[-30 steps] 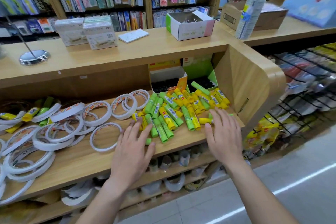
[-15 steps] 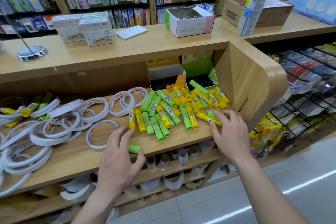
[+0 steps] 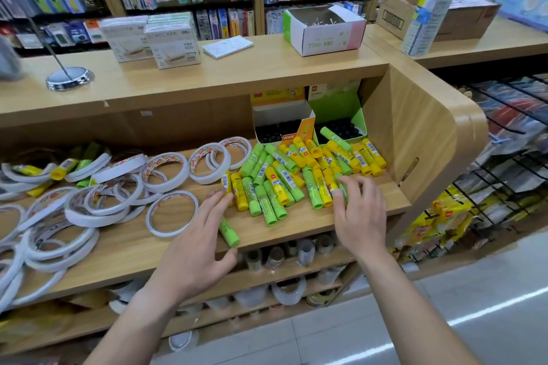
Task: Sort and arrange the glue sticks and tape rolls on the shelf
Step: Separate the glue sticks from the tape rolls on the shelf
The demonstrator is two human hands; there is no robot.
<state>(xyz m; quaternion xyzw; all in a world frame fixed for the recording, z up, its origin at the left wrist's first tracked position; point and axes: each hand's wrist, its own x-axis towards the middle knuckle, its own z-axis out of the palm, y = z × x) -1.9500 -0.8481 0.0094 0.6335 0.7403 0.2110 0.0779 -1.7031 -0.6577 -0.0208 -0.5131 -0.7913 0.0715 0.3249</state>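
Green glue stick [image 3: 229, 232], beside L hand [image 3: 192, 249]

A single wide-angle camera, worn on the head, looks forward and down from above and behind the left hand [image 3: 194, 249] and right hand [image 3: 360, 210]. It sits close, with the shelf [image 3: 296, 234] just beyond the wrists.

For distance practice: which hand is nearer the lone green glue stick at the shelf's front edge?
Left. The left hand lies right beside the glue stick; the right hand is farther right, on the pile.
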